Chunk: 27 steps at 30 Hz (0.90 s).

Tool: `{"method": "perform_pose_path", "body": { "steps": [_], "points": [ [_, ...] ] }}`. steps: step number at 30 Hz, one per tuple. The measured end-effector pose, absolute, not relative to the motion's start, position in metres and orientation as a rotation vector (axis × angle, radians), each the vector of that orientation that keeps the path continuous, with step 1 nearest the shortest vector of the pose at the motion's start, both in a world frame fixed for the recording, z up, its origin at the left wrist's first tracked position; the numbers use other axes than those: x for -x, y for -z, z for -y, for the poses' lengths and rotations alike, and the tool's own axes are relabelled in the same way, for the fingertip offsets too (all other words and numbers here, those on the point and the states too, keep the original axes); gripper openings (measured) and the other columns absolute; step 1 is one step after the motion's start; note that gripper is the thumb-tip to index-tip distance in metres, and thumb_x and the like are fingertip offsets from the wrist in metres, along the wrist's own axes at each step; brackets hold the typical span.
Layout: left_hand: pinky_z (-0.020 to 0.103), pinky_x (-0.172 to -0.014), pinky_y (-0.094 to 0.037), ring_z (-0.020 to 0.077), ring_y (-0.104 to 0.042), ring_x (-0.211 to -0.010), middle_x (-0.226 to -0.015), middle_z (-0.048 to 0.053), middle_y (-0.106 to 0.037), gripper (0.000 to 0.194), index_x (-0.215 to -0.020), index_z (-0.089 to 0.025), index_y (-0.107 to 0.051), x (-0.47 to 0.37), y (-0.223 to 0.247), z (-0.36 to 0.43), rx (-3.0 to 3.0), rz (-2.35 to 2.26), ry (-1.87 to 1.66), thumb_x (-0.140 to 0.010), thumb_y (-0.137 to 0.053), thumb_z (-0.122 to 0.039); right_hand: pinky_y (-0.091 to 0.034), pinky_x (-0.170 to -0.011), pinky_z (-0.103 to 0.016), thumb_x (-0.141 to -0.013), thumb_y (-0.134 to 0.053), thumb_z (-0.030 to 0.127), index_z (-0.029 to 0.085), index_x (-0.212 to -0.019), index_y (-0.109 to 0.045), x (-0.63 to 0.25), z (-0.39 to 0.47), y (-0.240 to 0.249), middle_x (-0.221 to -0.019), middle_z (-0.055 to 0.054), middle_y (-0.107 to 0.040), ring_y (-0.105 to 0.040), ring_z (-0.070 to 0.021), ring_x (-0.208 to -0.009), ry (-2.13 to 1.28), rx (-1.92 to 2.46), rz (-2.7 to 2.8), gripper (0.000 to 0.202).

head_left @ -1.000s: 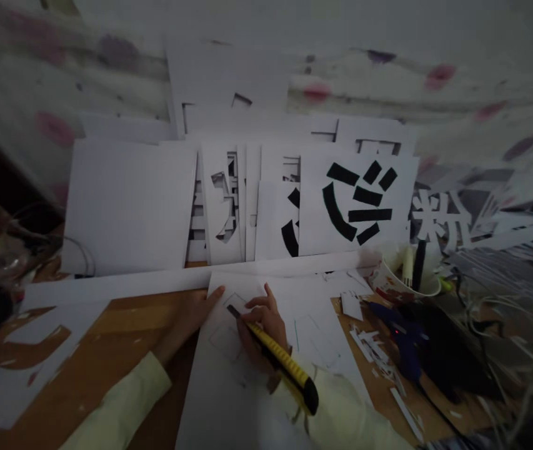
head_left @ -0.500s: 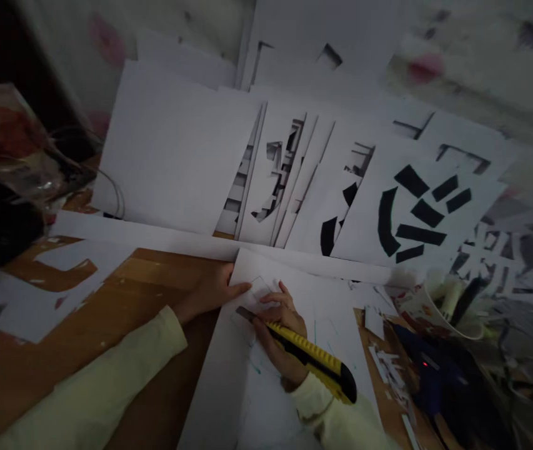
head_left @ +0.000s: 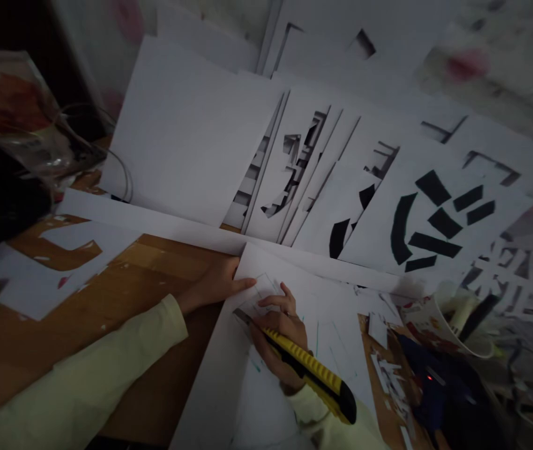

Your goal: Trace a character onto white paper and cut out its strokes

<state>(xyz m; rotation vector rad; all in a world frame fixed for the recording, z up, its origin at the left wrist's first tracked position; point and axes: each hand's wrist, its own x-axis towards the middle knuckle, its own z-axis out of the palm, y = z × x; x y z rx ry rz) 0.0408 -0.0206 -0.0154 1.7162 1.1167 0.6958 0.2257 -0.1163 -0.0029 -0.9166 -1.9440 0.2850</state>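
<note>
A white board (head_left: 214, 381) marked with thin green lines lies on the table in front of me. My right hand (head_left: 282, 337) is closed round a yellow and black utility knife (head_left: 310, 369), its blade out and its tip on or just over the board near the left edge. The ring and little fingers of that hand are raised off the grip. At the board's upper left edge is my left hand (head_left: 222, 281), thumb on top and pointing right; its other fingers are partly hidden but appear to grip the edge.
Behind stand several white panels (head_left: 186, 137) with cut-out shapes, some black underneath. A cut white sheet (head_left: 36, 294) lies left. To the right are a paper cup (head_left: 430, 322) with tools, white scraps (head_left: 388, 375) and a dark blue device (head_left: 425, 375) with a red light.
The view has shifted, so the background panels appear farther right. The knife tip has moved slightly up and left over the board. Both hands keep their holds.
</note>
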Motion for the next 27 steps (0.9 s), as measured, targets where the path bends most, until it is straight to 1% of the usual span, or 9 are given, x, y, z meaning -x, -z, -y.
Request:
{"method": "perform_pose_path", "body": {
  "steps": [5,8,12,17,20,27],
  "points": [
    [0.028,-0.058,-0.041,0.0227,-0.062,-0.077,-0.087,0.008,-0.069,0.045,-0.089,-0.016,-0.061,-0.0409,0.0178,0.0196,-1.715,-1.148,-0.689,-0.077,-0.063,-0.059,-0.03,-0.12,-0.061,-0.081,-0.069,0.014,0.026,-0.086,-0.061,-0.2247,0.1163,0.004,-0.083,0.003,-0.067,-0.069,-0.0174,-0.094,-0.287,0.912,1.921,0.016],
    [0.028,-0.059,-0.042,0.0228,-0.062,-0.079,-0.087,0.008,-0.069,0.043,-0.09,-0.016,-0.061,-0.0411,0.0168,0.0194,-1.7,-1.134,-0.692,-0.076,-0.063,-0.058,-0.031,-0.119,-0.06,-0.081,-0.068,0.013,0.026,-0.086,-0.06,-0.2225,0.1167,0.0027,-0.079,0.004,-0.066,-0.07,-0.0175,-0.092,-0.303,0.916,1.904,0.016],
    [0.029,-0.062,-0.044,0.0225,-0.063,-0.079,-0.088,0.007,-0.069,0.041,-0.091,-0.017,-0.062,-0.0412,0.013,0.02,-1.702,-1.104,-0.696,-0.077,-0.063,-0.055,-0.033,-0.119,-0.058,-0.081,-0.068,0.013,0.026,-0.085,-0.06,-0.2213,0.1168,0.0013,-0.079,0.004,-0.067,-0.069,-0.0171,-0.09,-0.296,0.909,1.885,0.016],
    [0.028,-0.06,-0.043,0.0229,-0.063,-0.079,-0.086,0.006,-0.068,0.04,-0.088,-0.016,-0.061,-0.0409,0.011,0.0212,-1.673,-1.117,-0.675,-0.076,-0.063,-0.054,-0.031,-0.12,-0.057,-0.081,-0.068,0.014,0.027,-0.087,-0.06,-0.2227,0.1168,0.0024,-0.077,0.005,-0.068,-0.07,-0.018,-0.093,-0.297,0.9,1.902,0.016],
    [0.028,-0.06,-0.042,0.022,-0.062,-0.077,-0.085,0.006,-0.067,0.039,-0.088,-0.016,-0.06,-0.0409,0.0128,0.0202,-1.69,-1.113,-0.677,-0.077,-0.063,-0.054,-0.032,-0.119,-0.057,-0.081,-0.067,0.013,0.027,-0.088,-0.059,-0.2235,0.1165,0.0034,-0.077,0.005,-0.068,-0.07,-0.0184,-0.091,-0.262,0.904,1.926,0.017],
    [0.028,-0.061,-0.044,0.0212,-0.062,-0.076,-0.085,0.005,-0.069,0.038,-0.089,-0.016,-0.063,-0.0414,0.0156,0.0176,-1.694,-1.06,-0.709,-0.077,-0.066,-0.051,-0.032,-0.119,-0.057,-0.079,-0.069,0.013,0.028,-0.089,-0.059,-0.2275,0.1136,0.0086,-0.069,0.007,-0.066,-0.071,-0.0188,-0.093,-0.257,0.873,1.975,0.021]
  ]
}}
